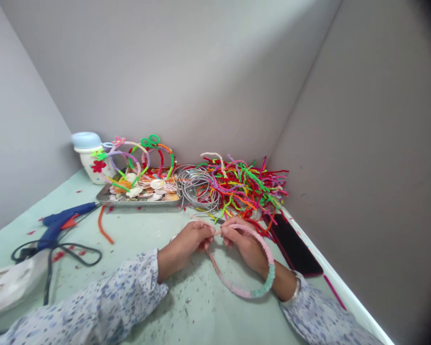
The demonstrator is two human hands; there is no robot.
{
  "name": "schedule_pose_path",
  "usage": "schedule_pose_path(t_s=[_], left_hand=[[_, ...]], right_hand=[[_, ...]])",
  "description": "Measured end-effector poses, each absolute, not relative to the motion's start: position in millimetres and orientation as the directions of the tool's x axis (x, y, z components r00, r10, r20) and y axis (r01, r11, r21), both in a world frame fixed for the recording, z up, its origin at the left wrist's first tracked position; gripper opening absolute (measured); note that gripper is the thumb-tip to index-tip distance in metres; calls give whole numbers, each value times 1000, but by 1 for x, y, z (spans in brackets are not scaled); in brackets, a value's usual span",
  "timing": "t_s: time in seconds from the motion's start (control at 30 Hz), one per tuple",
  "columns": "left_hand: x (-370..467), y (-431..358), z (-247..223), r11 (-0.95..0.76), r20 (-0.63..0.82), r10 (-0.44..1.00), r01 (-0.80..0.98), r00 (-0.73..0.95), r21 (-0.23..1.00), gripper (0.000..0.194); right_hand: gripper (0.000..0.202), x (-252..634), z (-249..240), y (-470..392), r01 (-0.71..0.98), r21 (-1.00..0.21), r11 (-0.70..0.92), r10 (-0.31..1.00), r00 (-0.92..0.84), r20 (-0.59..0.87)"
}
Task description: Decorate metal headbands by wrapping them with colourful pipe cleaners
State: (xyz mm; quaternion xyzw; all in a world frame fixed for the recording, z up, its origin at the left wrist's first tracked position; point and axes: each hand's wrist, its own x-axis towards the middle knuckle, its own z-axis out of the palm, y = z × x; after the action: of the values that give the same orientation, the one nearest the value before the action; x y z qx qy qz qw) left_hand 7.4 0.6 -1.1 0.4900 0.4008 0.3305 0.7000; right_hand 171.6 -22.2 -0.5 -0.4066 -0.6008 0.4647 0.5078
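A curved headband wrapped in pipe cleaner (271, 274), pale pink with a mint-green stretch, loops toward me between my hands. My left hand (193, 239) is closed, pinching a peach-pink end of it between thumb and fingers. Close beside it, my right hand (242, 242) is closed around the opposite, pink end, thumb and fingertips pressed together. The two sets of fingertips nearly meet. A dark-tipped tool (219, 221) lies just behind my right fingers, mostly hidden.
Behind my hands lie a coil of silver wire (197, 189) and a heap of colourful pipe cleaners (247, 187). A metal tray (143, 203) holds shells and finished headbands (167, 149). Left are a white jar (93, 165), a blue glue gun (59, 223) and its cord; right, a phone (292, 247).
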Motion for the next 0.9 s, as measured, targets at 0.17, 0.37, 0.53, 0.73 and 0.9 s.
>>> schedule_pose_path(t_s=[0.17, 0.37, 0.53, 0.73, 0.9], left_hand=[[5, 3, 1, 402, -287, 798, -113, 530, 908, 9], [6, 1, 1, 397, -265, 807, -153, 528, 905, 7], [10, 0, 1, 238, -150, 889, -156, 433, 959, 14], [10, -1, 1, 138, -90, 920, -102, 381, 985, 17], [8, -1, 2, 201, -143, 900, -100, 411, 975, 14]], right_hand=[[14, 172, 0, -25, 50, -963, 265, 953, -169, 253], [10, 168, 1, -26, 108, -961, 256, 962, -121, 243], [10, 163, 1, -22, 138, -972, 192, 981, -54, 186], [18, 161, 0, -23, 166, -973, 159, 986, -81, 148], [15, 159, 5, -28, 195, -964, 179, 984, -54, 172]])
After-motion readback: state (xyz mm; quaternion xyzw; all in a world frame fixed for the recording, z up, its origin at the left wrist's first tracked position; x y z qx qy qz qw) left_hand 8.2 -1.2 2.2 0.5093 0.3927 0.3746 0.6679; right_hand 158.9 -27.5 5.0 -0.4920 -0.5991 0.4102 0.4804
